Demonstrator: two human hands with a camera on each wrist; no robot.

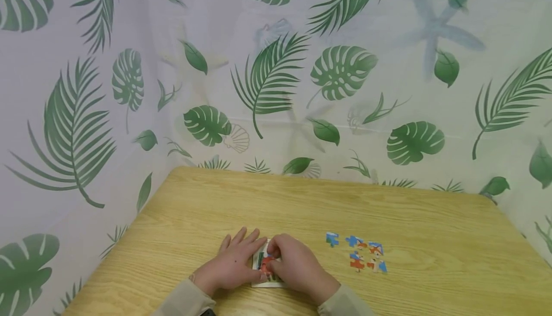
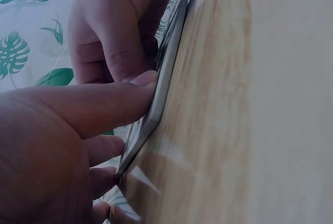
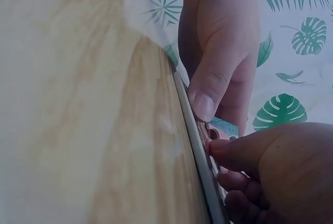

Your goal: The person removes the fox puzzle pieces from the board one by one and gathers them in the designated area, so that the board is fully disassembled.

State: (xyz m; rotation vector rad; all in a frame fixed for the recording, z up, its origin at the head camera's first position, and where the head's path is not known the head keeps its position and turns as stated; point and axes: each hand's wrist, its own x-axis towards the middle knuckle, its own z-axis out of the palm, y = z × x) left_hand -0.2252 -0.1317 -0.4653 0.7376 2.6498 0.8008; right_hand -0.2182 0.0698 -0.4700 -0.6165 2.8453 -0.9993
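Note:
A small framed jigsaw puzzle board (image 1: 268, 285) lies on the table between the two hands, much of its picture covered by them. My left hand (image 1: 235, 261) rests along its left side, fingers stretched out, the thumb pressing on the near part of the frame. My right hand (image 1: 302, 265) bends over the board's right side with curled fingers. In the right wrist view, its thumb and fingers pinch a puzzle piece (image 3: 225, 127) with a teal edge, which tilts up from the board. The right fingertips are partly hidden in the head view.
Several loose puzzle pieces (image 1: 357, 261), blue and orange, lie to the right of the right hand on the wooden table (image 1: 207, 201). A leaf-printed cloth (image 1: 276, 148) hangs behind the table and along its left side.

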